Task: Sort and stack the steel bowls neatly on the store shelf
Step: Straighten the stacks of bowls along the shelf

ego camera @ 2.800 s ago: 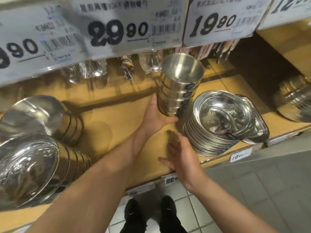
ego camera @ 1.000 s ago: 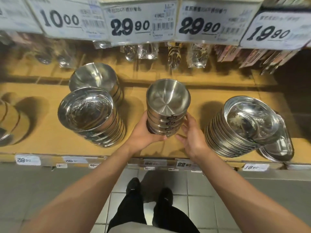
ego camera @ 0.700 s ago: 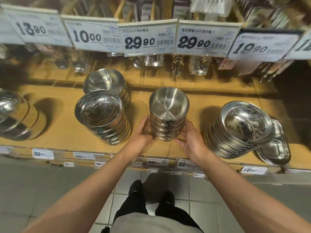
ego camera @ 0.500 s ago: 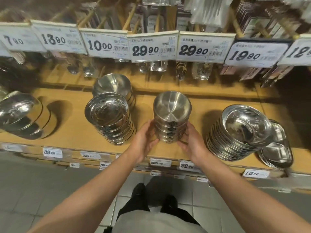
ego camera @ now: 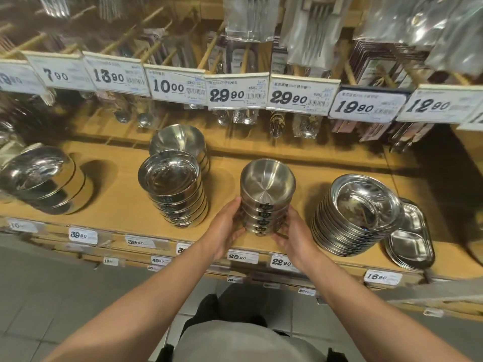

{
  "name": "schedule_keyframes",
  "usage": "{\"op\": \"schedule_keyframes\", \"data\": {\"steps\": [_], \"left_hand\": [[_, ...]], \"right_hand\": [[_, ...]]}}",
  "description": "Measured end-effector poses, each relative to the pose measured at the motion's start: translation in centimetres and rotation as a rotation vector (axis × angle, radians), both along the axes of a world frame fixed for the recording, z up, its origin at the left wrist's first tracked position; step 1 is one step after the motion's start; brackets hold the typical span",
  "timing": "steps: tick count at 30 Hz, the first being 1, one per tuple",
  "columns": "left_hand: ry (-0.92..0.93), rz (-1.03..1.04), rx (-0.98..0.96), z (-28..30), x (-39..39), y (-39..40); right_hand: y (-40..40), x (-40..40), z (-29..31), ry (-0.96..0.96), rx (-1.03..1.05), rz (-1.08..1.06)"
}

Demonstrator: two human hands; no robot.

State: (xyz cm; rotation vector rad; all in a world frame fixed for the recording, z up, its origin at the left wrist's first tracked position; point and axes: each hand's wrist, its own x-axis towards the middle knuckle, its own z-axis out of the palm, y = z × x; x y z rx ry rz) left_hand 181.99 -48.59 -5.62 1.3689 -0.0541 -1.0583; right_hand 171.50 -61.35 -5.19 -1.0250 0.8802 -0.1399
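Both hands clamp the small stack of nested brushed-steel bowls [ego camera: 266, 197] from opposite sides: left hand [ego camera: 226, 228] on its left flank, right hand [ego camera: 295, 235] on its right, fingers of each curled round the lower bowls, likely to keep the nest square. Stack sits at the front of the tan wooden shelf [ego camera: 125, 205], centre, base on or just above the board; cannot tell which. About five bowls in it. Left of it: two taller stacks of wider polished bowls [ego camera: 172, 189], one behind the other. Right: one leaning pile of shallow steel plates [ego camera: 358, 212], then steel divided trays [ego camera: 410, 236]. Far left, one more tilted bowl stack [ego camera: 39, 178].
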Motion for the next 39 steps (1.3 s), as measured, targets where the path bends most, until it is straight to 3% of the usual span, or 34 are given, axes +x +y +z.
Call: {"op": "schedule_keyframes", "data": {"steps": [9, 15, 23, 32, 39], "left_hand": [[0.001, 0.028, -0.017, -0.2, -0.5, 0.6], [-0.158, 0.093, 0.211, -1.1, -0.6, 3.8], [-0.196, 0.069, 0.284, -0.3, 0.7, 11.1], [-0.167, 0.19, 0.295, 3.1, 5.5, 23.0], [-0.201, 0.261, 0.298, 4.1, 10.2, 33.4]], "right_hand": [[0.1, -0.3, -0.6, -0.007, -0.043, 0.018], [0.1, -3.3, -2.3, 0.24, -0.225, 0.037], [1.9, -7.0, -0.4, 0.298, -0.43, 0.222], [11.7, -2.8, 2.5, 0.274, -0.518, 0.257], [23.0, 2.3, 2.6, 0.215, -0.427, 0.219]]}}
